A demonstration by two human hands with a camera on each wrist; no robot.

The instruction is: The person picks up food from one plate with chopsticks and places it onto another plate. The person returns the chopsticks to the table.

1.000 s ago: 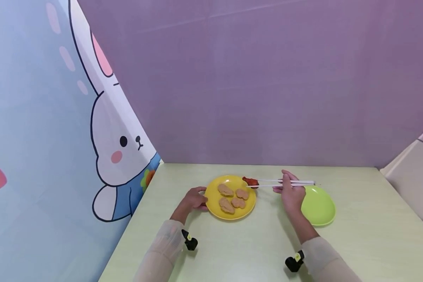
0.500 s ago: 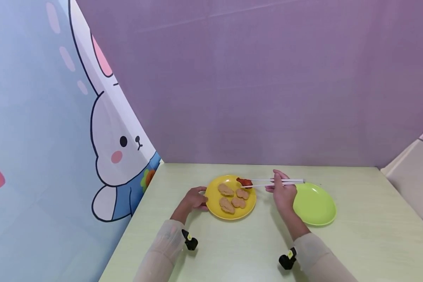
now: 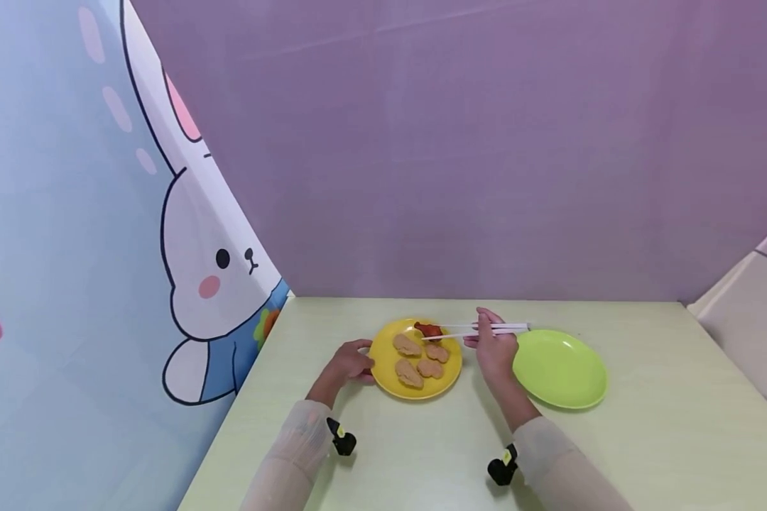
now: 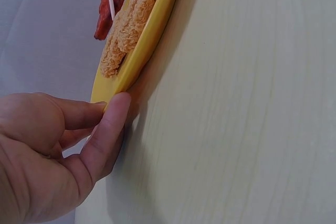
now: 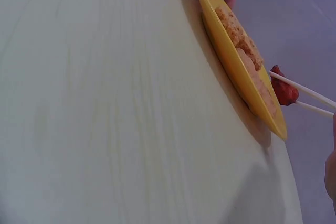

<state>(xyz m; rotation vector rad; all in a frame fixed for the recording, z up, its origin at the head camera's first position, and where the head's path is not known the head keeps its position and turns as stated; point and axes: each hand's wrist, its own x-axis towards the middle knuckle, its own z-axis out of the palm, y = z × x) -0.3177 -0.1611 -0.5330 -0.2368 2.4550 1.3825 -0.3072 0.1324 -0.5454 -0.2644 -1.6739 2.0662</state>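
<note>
My left hand (image 3: 350, 360) pinches the left rim of a yellow plate (image 3: 390, 385), thumb and fingers at its edge in the left wrist view. Several tan breaded fried chicken pieces (image 3: 410, 372) lie on the plate. My right hand (image 3: 495, 348) holds a pair of white chopsticks (image 3: 454, 331) pointing left. Between their tips is a dark red, glossy piece of chicken (image 3: 427, 330), shaped like a small drumstick. In the head view it overlaps the far part of the plate; both wrist views show it raised above the fried pieces.
A green plate (image 3: 565, 376) with nothing on it stands to the right, partly behind my right hand. The pale wooden table (image 3: 415, 454) ends at a purple backdrop (image 3: 422, 156). A printed rabbit panel (image 3: 217, 262) borders the left side.
My right hand has moved left with the chopsticks, carrying the red chicken piece from the yellow plate's right edge to over its far part. The left hand stays at the rim.
</note>
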